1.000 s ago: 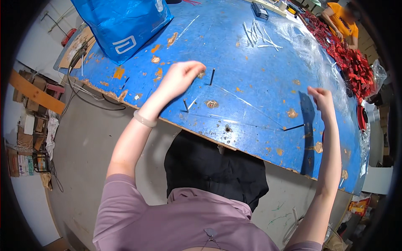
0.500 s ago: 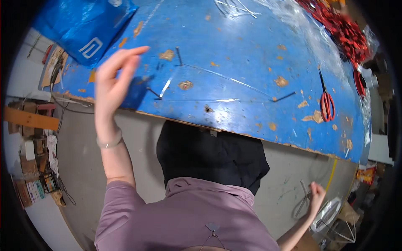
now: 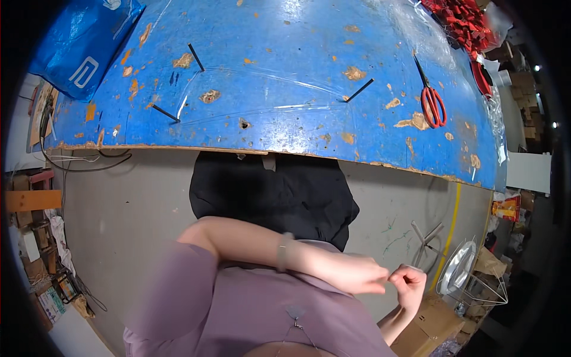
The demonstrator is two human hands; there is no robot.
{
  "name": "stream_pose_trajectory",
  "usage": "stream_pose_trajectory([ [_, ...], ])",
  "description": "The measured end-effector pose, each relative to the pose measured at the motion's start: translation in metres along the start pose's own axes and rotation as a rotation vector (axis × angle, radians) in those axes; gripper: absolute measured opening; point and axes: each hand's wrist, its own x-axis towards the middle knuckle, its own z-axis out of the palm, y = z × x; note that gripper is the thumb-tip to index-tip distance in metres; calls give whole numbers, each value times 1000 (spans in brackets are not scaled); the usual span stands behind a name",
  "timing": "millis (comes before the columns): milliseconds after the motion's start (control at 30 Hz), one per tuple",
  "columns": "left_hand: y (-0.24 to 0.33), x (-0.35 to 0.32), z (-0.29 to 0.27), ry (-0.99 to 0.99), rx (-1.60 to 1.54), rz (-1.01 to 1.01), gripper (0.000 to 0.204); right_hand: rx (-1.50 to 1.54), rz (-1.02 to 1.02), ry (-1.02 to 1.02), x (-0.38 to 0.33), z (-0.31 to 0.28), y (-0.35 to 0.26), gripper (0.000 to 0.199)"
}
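At my left a blue bag (image 3: 77,53) sits on the blue table (image 3: 285,47); next, a clear strip (image 3: 297,108) runs between three black pegs (image 3: 196,58) on it. My left hand (image 3: 355,274), blurred, reaches across, fingers close together, just beside my curled right hand (image 3: 410,287); I can't tell whether either holds anything. Red-handled scissors (image 3: 432,108) lie on the table farther right

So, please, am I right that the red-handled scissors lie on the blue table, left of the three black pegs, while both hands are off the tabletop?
Not quite: in the head view the red-handled scissors lie to the right of the three black pegs. They are on the blue table, and the left hand and right hand are off it.
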Motion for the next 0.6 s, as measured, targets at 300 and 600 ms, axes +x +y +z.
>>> stream_pose_trajectory([
  [300,-38,-228,-59,905,-624,381,33,-297,-229,-254,68,-56,-45,12],
  [600,-19,-314,-92,1230,-653,816,20,-455,-583,-1,186,-12,-137,18],
])
